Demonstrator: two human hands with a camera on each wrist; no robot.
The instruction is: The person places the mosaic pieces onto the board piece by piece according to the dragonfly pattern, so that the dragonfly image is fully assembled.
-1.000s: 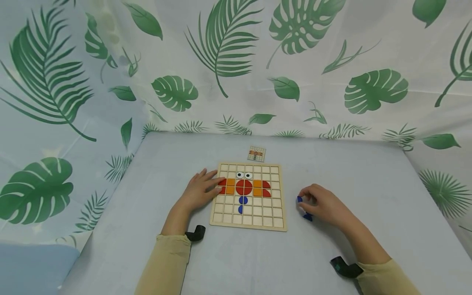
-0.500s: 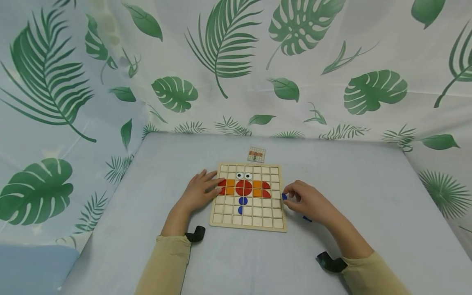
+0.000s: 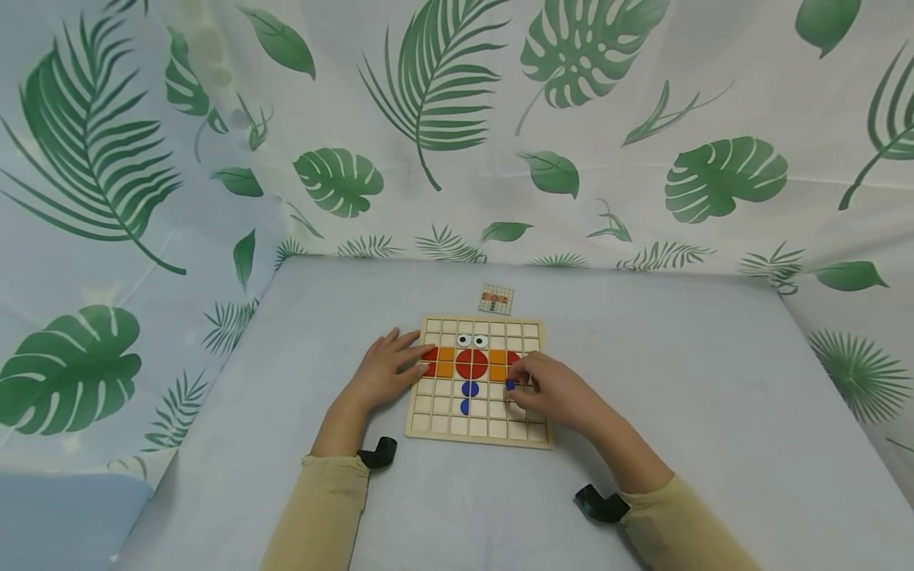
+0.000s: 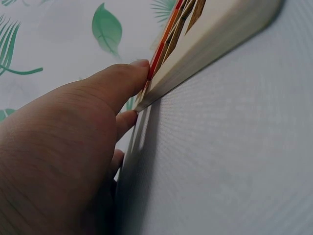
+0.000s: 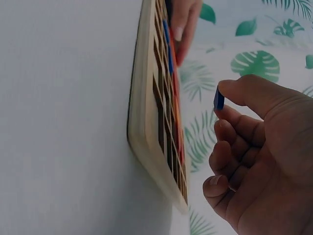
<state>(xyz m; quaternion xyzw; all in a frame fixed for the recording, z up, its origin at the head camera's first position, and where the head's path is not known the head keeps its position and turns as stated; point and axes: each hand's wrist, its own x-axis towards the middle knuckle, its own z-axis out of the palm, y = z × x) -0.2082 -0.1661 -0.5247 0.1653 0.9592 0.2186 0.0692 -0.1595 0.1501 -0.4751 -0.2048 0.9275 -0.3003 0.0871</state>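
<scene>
A square wooden grid board [image 3: 460, 436] lies flat on the table. Set in it are two eye tiles [image 3: 472, 341], a red circle of tiles [image 3: 471, 364], orange squares [image 3: 500, 365], red tiles at both sides and blue rounded tiles [image 3: 470, 389] below the circle. My left hand [image 3: 382, 371] rests at the board's left edge, fingers extended over the red tiles there. Above the board's right part, my right hand [image 3: 560, 388] pinches a small blue tile [image 5: 219, 99] between thumb and index finger. The tile's full shape cannot be told. The right hand hides some right-hand cells.
A small picture card [image 3: 496, 299] with a similar pattern lies behind the board. The pale table [image 3: 643, 317] meets a leaf-print cloth [image 3: 607, 198] at the back and sides. Black camera mounts [image 3: 601, 505] sit at both wrists.
My right hand has carried the blue tile leftward from the table to above the board. Another blue piece left on the table is now hidden by the right arm. The left hand stays put.
</scene>
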